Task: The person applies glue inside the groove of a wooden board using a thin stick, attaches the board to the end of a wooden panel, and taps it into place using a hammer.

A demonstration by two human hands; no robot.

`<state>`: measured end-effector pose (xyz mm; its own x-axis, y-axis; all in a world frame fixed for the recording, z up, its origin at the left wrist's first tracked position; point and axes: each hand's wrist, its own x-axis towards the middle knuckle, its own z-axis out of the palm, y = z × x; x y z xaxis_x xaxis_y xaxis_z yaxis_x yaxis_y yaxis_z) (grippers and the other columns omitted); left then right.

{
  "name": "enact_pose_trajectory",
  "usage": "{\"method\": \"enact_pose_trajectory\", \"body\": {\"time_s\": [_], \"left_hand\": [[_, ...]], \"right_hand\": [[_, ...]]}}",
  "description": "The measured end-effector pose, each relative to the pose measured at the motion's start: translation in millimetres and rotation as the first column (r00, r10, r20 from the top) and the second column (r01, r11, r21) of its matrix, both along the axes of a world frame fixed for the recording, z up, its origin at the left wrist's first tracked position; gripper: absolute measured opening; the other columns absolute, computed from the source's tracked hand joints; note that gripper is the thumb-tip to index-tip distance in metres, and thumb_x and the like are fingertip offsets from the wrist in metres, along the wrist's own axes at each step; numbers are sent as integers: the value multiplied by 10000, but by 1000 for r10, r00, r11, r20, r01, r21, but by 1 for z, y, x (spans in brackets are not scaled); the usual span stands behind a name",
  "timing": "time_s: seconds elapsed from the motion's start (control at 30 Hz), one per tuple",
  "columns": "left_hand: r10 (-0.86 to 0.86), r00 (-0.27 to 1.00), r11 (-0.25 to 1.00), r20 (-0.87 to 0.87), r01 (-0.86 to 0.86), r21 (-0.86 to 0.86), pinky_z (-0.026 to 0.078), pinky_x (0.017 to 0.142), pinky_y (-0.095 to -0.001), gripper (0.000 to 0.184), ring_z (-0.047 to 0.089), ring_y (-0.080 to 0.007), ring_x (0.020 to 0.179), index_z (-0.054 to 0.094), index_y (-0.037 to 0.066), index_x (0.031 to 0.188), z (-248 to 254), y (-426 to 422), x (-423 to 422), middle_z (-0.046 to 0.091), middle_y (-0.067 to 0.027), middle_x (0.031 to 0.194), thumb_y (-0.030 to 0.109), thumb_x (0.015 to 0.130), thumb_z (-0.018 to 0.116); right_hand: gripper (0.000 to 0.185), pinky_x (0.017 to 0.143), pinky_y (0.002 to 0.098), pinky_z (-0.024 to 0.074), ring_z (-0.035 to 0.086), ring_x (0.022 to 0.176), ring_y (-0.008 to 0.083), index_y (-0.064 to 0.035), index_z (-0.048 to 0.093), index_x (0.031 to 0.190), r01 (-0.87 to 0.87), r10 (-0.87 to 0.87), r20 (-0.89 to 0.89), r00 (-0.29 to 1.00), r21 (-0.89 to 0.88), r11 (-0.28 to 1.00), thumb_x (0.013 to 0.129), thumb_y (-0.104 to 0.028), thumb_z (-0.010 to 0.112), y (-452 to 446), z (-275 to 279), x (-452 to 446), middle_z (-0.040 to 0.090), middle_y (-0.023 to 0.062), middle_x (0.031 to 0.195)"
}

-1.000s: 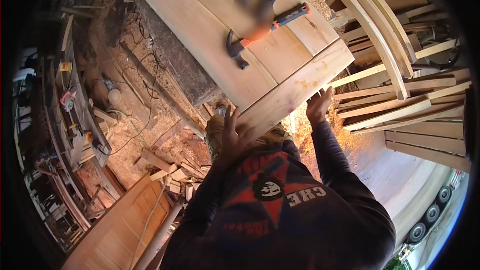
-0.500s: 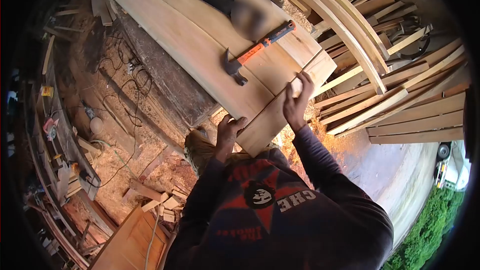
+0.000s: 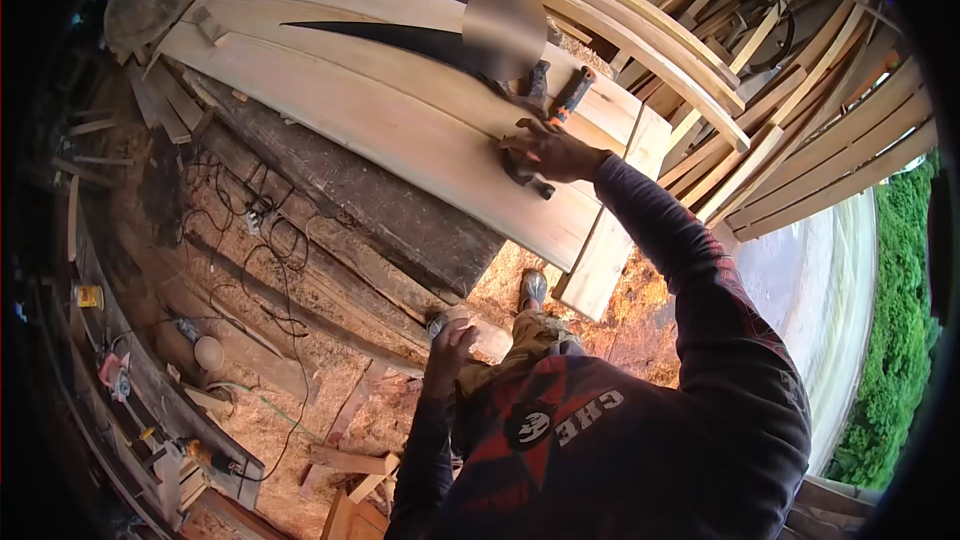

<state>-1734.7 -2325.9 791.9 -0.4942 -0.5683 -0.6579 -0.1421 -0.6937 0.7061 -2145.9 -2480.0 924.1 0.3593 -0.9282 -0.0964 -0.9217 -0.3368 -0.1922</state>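
My right hand [image 3: 560, 152] reaches over the panel of pale joined boards [image 3: 400, 130], its fingers curled about the neck of an orange and black claw hammer [image 3: 573, 98]. The hammer lies on the boards, partly covered by the hand. Just beyond sits a handsaw [image 3: 390, 38] with a dark blade; a blurred patch hides part of it. Across the near end of the panel runs a short crosswise board [image 3: 600, 265]. Low near my knee, my left hand [image 3: 453, 340] is closed, fingers pressed together; whatever it may hold does not show.
Long curved wooden strips [image 3: 620, 5] lean past the panel's far side, with stacked timber [image 3: 840, 150] at right. A dark, heavy beam [image 3: 350, 190] supports the panel's near side. Black cables [image 3: 285, 250] and sawdust cover the floor. Power tools sit on a plank [image 3: 120, 375] at left.
Both hands have let go of the crosswise end board. My right hand has moved onto the hammer, while my left has dropped back toward my knee. The view has turned and shifted.
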Motion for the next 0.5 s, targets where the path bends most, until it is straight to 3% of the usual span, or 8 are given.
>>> {"method": "enact_pose_trajectory", "body": {"time_s": [0.07, 0.13, 0.17, 0.23, 0.3, 0.37, 0.43, 0.5], "left_hand": [[47, 999, 999, -14, -47, -19, 518, 963, -328, 447, 652, -210, 1139, 568, -47, 1306, -49, 7, 68, 686, -151, 1163, 267, 1004, 670], [35, 995, 996, 92, -27, -86, 528, 960, -350, 446, 669, -222, 1102, 591, -39, 1270, -40, 0, 118, 694, -141, 1148, 305, 999, 679], [52, 993, 996, 108, -43, -83, 533, 955, -357, 445, 676, -225, 1085, 601, -35, 1255, -36, 0, 134, 697, -135, 1139, 318, 998, 680], [47, 985, 997, 165, -36, -74, 538, 947, -363, 439, 681, -227, 1070, 605, -30, 1248, -17, -5, 144, 700, -131, 1129, 326, 1000, 676], [59, 964, 998, 259, -47, -52, 543, 915, -363, 446, 687, -227, 1048, 628, -23, 1218, -21, -2, 157, 715, -132, 1100, 358, 991, 676], [1, 959, 984, 282, 50, -174, 535, 899, -365, 475, 691, -233, 1038, 644, -30, 1191, -77, 9, 172, 727, -142, 1089, 391, 973, 683], [92, 932, 972, 350, -8, -234, 524, 901, -366, 494, 694, -248, 1036, 654, -36, 1178, -57, 13, 158, 733, -155, 1090, 407, 962, 684], [146, 907, 961, 396, -36, -273, 524, 902, -370, 500, 692, -252, 1046, 648, -42, 1189, -35, 21, 140, 730, -157, 1093, 405, 967, 679]], "right_hand": [[613, 1149, 510, 387, 454, 1368, 365, -112, 499, 1464, 67, -69, 103, 992, 22, 997, 874, -114, 664, 2, -10, -14, 565, 141, 1409], [592, 1147, 480, 386, 448, 1375, 321, -125, 534, 1439, 254, -257, 40, 966, 67, 965, 857, -34, 595, 8, 5, -10, 562, 70, 1444], [592, 1147, 480, 386, 448, 1375, 321, -125, 534, 1439, 256, -258, 42, 965, 56, 965, 857, -34, 595, 12, 5, -13, 562, 70, 1444], [555, 1149, 472, 374, 470, 1354, 326, -147, 547, 1430, 38, -7, -415, 910, 66, 997, 882, -82, 606, 11, -15, -24, 548, 52, 1467], [495, 1143, 497, 365, 479, 1337, 346, -154, 569, 1402, 16, -24, -250, 968, -33, 999, 909, -140, 612, 6, -33, -36, 542, 64, 1469], [476, 1123, 502, 374, 496, 1299, 354, -166, 585, 1380, 70, -68, 21, 997, -103, 992, 906, -161, 633, -2, -49, -45, 571, 85, 1425], [441, 1053, 490, 428, 546, 1225, 353, -107, 607, 1308, 17, -17, 27, 999, -3, 1000, 873, -159, 668, -15, -53, -55, 620, 131, 1296], [362, 940, 492, 486, 612, 1046, 372, -64, 633, 1162, -204, 195, -121, 973, -69, 976, 809, -67, 712, -15, -33, -56, 628, 159, 1094]]}}
